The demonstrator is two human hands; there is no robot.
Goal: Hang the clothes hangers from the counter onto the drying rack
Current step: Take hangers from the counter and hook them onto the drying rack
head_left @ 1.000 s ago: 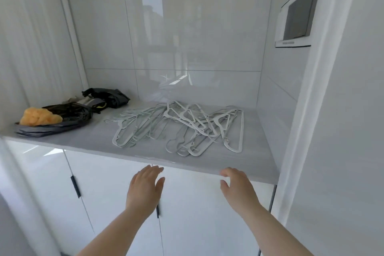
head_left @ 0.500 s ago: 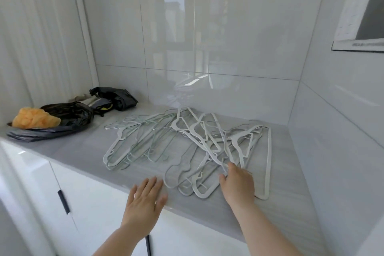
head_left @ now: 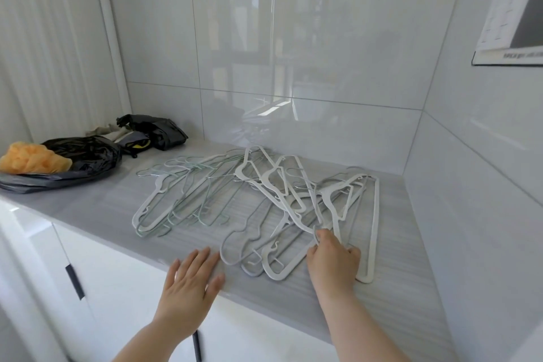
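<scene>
A tangled pile of white, grey and pale green clothes hangers lies flat on the grey counter. My right hand rests on the pile's near right part, fingers curling around a thin hanger there. My left hand hovers flat at the counter's front edge, fingers spread, holding nothing, just left of the nearest grey hanger. No drying rack is in view.
At the counter's left end sit a black plastic bag with an orange cloth on it and a dark pouch. Glossy tiled walls close the back and right. White cabinet doors hang below.
The view has come closer to the counter. Both hands rose from below the counter's edge; the right one reached onto the hangers and its fingers curled on one.
</scene>
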